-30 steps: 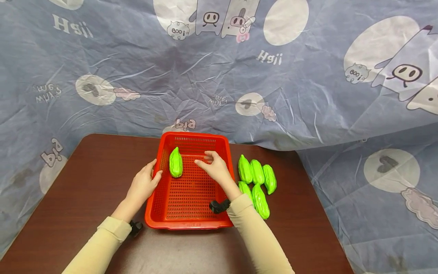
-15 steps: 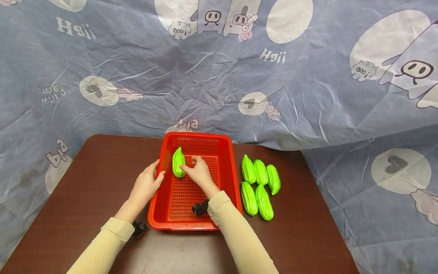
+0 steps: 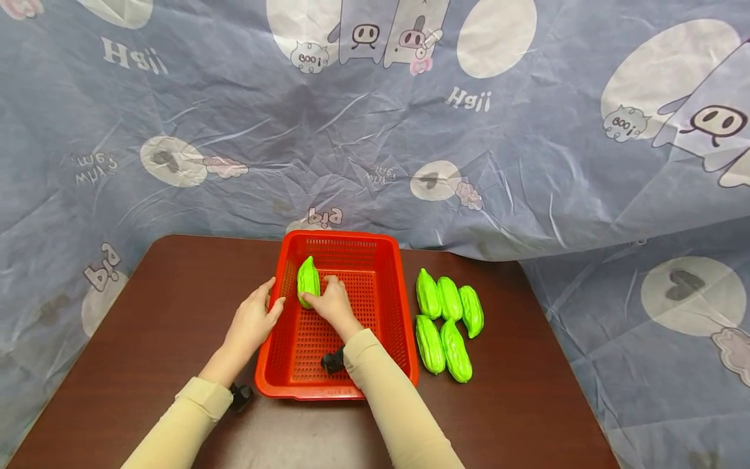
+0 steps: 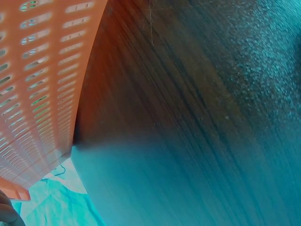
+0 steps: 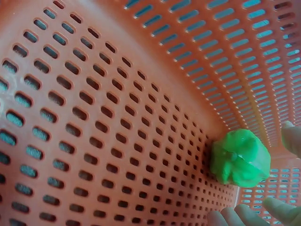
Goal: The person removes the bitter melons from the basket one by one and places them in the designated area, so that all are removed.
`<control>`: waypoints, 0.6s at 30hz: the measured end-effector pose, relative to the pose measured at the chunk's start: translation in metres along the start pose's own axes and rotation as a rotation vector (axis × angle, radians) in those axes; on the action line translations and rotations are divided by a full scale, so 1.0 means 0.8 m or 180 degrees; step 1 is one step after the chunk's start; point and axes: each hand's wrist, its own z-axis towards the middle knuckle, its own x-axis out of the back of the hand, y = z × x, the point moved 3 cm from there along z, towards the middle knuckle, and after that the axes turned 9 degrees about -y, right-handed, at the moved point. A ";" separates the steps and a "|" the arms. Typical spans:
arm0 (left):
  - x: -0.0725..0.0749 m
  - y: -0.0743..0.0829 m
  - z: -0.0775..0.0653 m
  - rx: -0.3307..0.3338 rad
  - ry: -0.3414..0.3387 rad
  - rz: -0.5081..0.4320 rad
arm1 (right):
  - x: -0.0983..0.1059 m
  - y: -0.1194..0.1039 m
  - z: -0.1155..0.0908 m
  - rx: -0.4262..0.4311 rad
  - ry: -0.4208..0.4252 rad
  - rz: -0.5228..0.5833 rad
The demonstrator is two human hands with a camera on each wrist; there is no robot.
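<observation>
In the head view, a red plastic basket [image 3: 336,393] with slotted walls stands on the table. My left hand [image 3: 253,319] holds its left rim, thumb over the edge; a bit of that hand's finger [image 4: 8,212] shows in the left wrist view. Inside the basket, toward the back left, lies a bright green ridged bitter melon [image 3: 307,279]. My right hand [image 3: 335,305] is down in the basket beside it, thumb overlapping the melon's near end. The right wrist view has the melon [image 5: 240,157] between the thumb and the spread fingers [image 5: 282,212], with gaps showing around it.
Several more bitter melons [image 3: 450,299] lie in two rows on the brown table [image 3: 515,404], right of the basket. A blue printed cloth [image 3: 328,143] hangs behind the table and down its right side.
My right hand has moved left and down inside the basket to the bitter melon. My left hand has stayed on the rim. The head view has shifted slightly.
</observation>
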 end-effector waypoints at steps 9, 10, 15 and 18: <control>-0.002 0.000 0.001 0.0012 0.0014 -0.0018 | -0.009 0.007 0.004 -0.0046 -0.0004 -0.0083; -0.002 0.000 0.001 0.0020 0.0011 -0.0020 | -0.010 0.008 0.004 -0.0047 0.0006 -0.0098; -0.002 0.000 0.001 0.0023 0.0011 -0.0029 | -0.015 0.010 0.007 -0.0075 0.0018 -0.0118; -0.002 -0.001 0.001 0.0013 0.0031 -0.0006 | -0.019 0.011 0.009 -0.0067 -0.0007 -0.0096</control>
